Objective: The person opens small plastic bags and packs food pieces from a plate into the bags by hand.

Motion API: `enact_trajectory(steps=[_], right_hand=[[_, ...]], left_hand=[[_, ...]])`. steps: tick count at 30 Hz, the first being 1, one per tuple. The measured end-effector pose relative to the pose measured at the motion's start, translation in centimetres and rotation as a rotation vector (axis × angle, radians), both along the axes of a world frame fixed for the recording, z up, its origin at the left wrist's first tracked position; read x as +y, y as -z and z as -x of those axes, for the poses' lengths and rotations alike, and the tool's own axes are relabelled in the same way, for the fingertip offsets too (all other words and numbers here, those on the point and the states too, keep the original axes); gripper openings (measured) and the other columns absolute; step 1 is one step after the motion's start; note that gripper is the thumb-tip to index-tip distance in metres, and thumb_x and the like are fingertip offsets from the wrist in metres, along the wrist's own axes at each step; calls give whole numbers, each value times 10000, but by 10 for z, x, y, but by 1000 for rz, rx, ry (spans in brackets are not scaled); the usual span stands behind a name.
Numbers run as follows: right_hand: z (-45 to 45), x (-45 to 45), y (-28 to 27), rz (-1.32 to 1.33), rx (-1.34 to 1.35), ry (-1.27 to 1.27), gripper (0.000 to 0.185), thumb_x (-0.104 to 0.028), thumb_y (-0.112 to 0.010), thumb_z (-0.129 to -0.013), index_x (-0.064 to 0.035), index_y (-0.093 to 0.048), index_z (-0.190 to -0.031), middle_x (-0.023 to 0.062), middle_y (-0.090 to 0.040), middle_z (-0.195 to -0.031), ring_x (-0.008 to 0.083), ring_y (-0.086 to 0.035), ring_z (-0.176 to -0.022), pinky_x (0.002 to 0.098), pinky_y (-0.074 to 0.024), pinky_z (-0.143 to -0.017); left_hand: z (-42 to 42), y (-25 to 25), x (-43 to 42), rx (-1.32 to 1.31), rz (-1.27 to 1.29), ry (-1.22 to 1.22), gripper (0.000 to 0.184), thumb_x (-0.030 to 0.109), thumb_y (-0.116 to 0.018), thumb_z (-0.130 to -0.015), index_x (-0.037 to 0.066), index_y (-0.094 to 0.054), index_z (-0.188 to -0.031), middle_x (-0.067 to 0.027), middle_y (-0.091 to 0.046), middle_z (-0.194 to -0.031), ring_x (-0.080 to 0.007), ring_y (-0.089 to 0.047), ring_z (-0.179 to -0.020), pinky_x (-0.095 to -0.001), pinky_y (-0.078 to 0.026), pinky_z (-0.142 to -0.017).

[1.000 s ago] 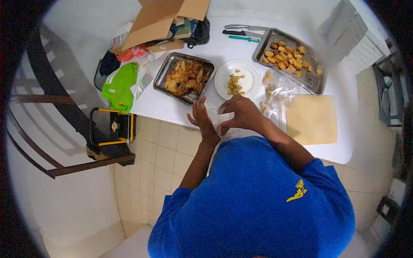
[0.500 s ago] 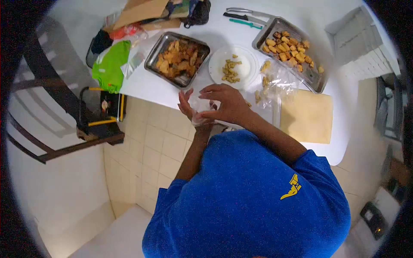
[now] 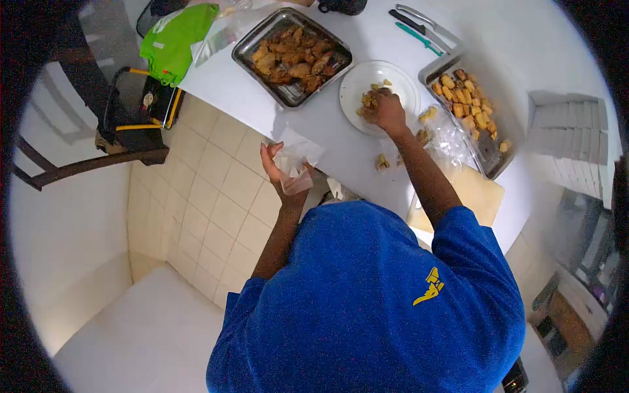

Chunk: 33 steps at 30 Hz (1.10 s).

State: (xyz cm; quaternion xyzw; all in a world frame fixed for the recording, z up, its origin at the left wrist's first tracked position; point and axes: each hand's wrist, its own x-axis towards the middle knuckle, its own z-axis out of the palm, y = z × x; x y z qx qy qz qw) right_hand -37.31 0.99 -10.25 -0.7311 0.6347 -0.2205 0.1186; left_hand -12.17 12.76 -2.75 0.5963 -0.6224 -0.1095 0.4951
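My left hand holds a thin clear plastic bag in front of the table's near edge, fingers curled around it. On the white plate, my right hand has its fingertips down in the small yellowish food pieces; what lies between them is too small to make out. Left of the plate stands a metal tray of browned fried pieces. A crumpled clear bag lies to the right of my right wrist, beside a few loose food pieces.
A second metal tray with golden chunks is at the right. Knives lie behind it. A cutting board sits near the front right edge, stacked white boxes farther right, a green bag at the back left.
My right hand has left the thin bag and reached forward onto the plate's food. My left hand keeps the bag. The camera view has shifted and turned.
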Motion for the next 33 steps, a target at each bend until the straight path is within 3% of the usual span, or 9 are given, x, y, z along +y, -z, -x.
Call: enact_trajectory(steps=[4,7,12,15,19,22,25,28,33], right_hand=[[-10,-6,-4,-149,38,29,414,-266,-686,-676,-82,-593,-1035,164,-523,-1063,357,-559,-884,417,-479,-788],[-8,-13,3,-143,52,27,399,-241,-684,-666,-90,-596,-1024,157,-531,-1023,347,-561,-873,425,-481,-767],[-11,-16,23,23,15,73,400,-204,-692,-648,-87,-599,-1020,144,-539,-1001,347,-566,-841,436,-481,-739],[-15,-20,20,-137,67,157,381,-187,-691,-655,-89,-607,-1013,138,-549,-1008,339,-577,-850,418,-483,-745],[-13,-21,9,-181,-41,204,396,-173,-698,-657,-105,-616,-1038,132,-570,-1010,310,-592,-870,379,-487,-765],[-7,-14,-3,-212,-79,132,455,-154,-722,-640,-116,-613,-1080,122,-592,-986,289,-601,-877,361,-489,-777],[5,-15,7,-79,-89,69,438,-107,-723,-633,-113,-622,-1060,108,-606,-947,255,-605,-862,336,-495,-761],[11,-11,3,-152,-353,135,381,-85,-714,-669,-73,-623,-1038,87,-616,-904,201,-611,-789,294,-505,-705],[46,-12,61,-241,-462,215,322,-112,-706,-727,-1,-604,-1012,67,-609,-900,150,-603,-699,248,-501,-631]], left_hand=[[-11,3,-5,-40,-88,-49,893,138,-689,-639,-51,-171,-1342,-167,-493,-1104,-310,-457,-1059,-444,-281,-1000],[-19,4,-14,-51,-187,-14,906,78,-679,-626,-9,-154,-1360,-152,-480,-1134,-287,-445,-1091,-405,-344,-980],[-25,-4,-41,-81,-94,82,905,52,-669,-584,-18,-189,-1348,-159,-497,-1116,-311,-444,-1078,-448,-305,-981],[-29,-3,-56,-72,-38,130,906,36,-663,-569,-12,-202,-1348,-157,-511,-1093,-321,-443,-1070,-462,-292,-972],[-38,-8,-70,-149,-80,137,850,147,-671,-649,-7,-209,-1346,-157,-499,-1111,-297,-459,-1073,-419,-326,-979],[-43,-4,-83,-82,52,193,890,53,-677,-595,13,-212,-1352,-141,-517,-1083,-315,-464,-1049,-502,-279,-950],[-46,0,-93,-56,25,248,889,72,-684,-601,31,-218,-1357,-136,-517,-1091,-315,-473,-1052,-530,-252,-958],[-45,10,-97,-65,5,246,887,105,-690,-619,42,-213,-1364,-131,-513,-1098,-312,-470,-1069,-545,-217,-981],[-46,3,-100,-13,-18,324,884,151,-696,-640,40,-212,-1372,-123,-505,-1112,-302,-466,-1079,-547,-169,-1013]])
